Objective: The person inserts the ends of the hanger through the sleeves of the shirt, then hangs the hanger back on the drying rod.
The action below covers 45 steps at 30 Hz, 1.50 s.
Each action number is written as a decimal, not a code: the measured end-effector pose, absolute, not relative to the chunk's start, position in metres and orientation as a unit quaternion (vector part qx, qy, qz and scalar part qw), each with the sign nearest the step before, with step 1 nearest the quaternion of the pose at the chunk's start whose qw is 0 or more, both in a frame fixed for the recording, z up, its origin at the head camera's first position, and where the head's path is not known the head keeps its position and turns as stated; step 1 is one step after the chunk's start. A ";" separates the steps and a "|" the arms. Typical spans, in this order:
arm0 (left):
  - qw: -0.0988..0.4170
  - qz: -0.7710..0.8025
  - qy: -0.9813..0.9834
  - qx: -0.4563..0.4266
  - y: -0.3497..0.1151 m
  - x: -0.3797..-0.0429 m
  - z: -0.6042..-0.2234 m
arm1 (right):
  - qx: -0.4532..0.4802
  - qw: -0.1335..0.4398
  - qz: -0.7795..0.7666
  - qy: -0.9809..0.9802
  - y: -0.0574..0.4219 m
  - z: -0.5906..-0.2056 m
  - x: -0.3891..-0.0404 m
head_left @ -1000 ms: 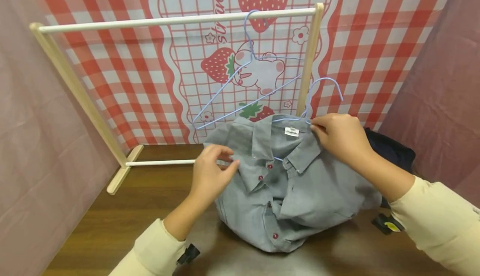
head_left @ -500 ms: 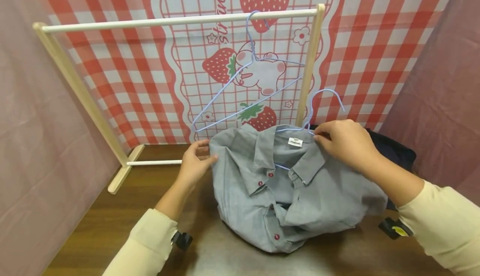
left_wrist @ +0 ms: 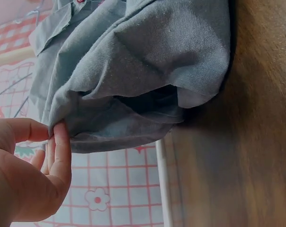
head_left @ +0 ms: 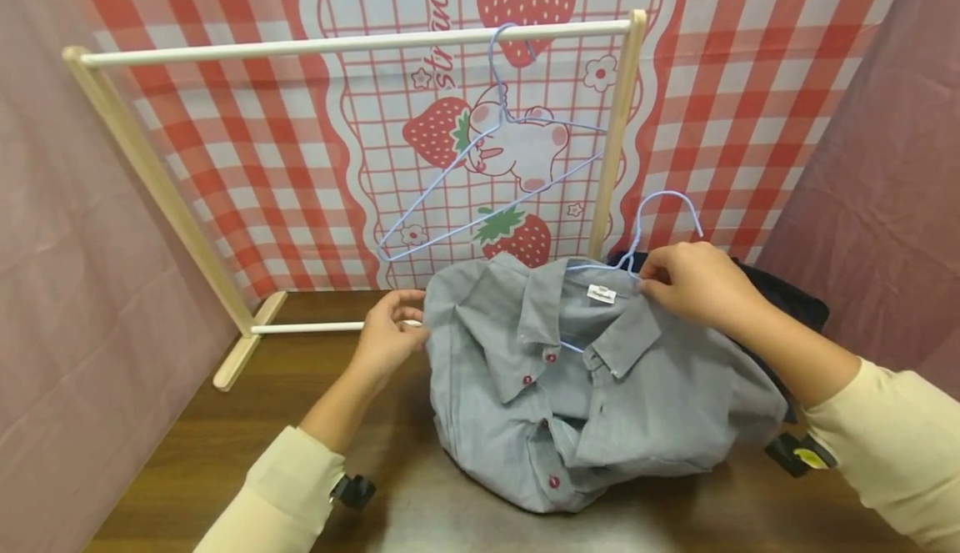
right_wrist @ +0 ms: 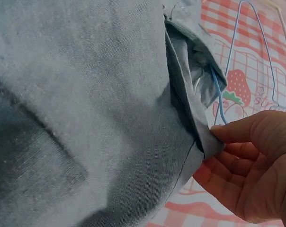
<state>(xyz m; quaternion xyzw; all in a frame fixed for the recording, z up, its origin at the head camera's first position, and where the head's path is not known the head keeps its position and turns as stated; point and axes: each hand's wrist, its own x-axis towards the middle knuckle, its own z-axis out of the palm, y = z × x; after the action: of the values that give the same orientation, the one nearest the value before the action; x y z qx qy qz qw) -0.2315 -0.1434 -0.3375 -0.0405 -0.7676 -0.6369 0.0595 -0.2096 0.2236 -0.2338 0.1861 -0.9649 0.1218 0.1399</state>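
A grey button-up shirt (head_left: 667, 403) with red buttons hangs partly on a light purple wire hanger (head_left: 666, 193), whose hook sticks up from the collar. My right hand (head_left: 697, 282) pinches the collar side near the base of the hook. In the right wrist view, thumb and fingers of the right hand (right_wrist: 256, 165) grip folded grey cloth, the hanger wire just beside the thumb. My left hand (head_left: 388, 336) is at the shirt's left shoulder. The left wrist view has the left hand (left_wrist: 34, 175) pinching the cloth edge near a sleeve opening. Most of the hanger is hidden inside the shirt.
A wooden rack (head_left: 611, 136) with a white rail (head_left: 300, 48) stands behind the shirt. Another purple wire hanger (head_left: 442, 178) hangs from the rail. Dark folded cloth (head_left: 787, 294) lies behind the right forearm. Below is a brown wooden table (head_left: 300, 386).
My left hand has moved left from the shirt's front to its shoulder edge and now pinches the cloth. The right hand, shirt and hanger have shifted slightly down and right.
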 end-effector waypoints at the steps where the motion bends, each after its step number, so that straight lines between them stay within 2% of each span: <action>1: 0.060 -0.636 -0.768 -0.046 -0.144 -0.229 -0.336 | 0.181 0.146 0.121 -0.965 0.224 -0.234 -0.209; 9: 0.073 -0.606 -0.785 -0.108 -0.149 -0.203 -0.325 | 0.154 0.201 0.114 -0.961 0.233 -0.233 -0.211; 16: 0.105 -0.480 -0.847 -0.201 -0.135 -0.176 -0.326 | 0.149 0.266 0.109 -0.946 0.235 -0.236 -0.213; 25: 0.084 -0.301 -0.909 -0.275 -0.133 -0.172 -0.327 | 0.208 0.339 0.097 -0.912 0.220 -0.236 -0.202; 28: 0.132 -0.272 -0.915 -0.268 -0.137 -0.173 -0.319 | 0.235 0.349 0.096 -0.902 0.216 -0.234 -0.200; 33: 0.287 -0.234 -0.888 -0.273 -0.134 -0.175 -0.297 | 0.270 0.351 0.096 -0.891 0.211 -0.231 -0.198; 35: 0.323 -0.224 -0.868 -0.304 -0.130 -0.178 -0.286 | 0.289 0.357 0.099 -0.883 0.207 -0.231 -0.196; 39: 0.327 -0.196 -0.853 -0.357 -0.122 -0.184 -0.270 | 0.334 0.366 0.102 -0.863 0.196 -0.232 -0.191; 45: 0.299 -0.139 -0.869 -0.368 -0.107 -0.183 -0.263 | 0.386 0.363 0.095 -0.843 0.179 -0.236 -0.181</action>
<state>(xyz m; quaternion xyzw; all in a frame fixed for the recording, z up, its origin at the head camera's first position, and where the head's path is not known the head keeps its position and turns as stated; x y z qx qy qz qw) -0.1828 -0.1072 -0.2627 -0.3678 -0.8694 -0.1391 0.2993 -0.1807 0.1791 -0.2358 0.3857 -0.8428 0.0955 0.3631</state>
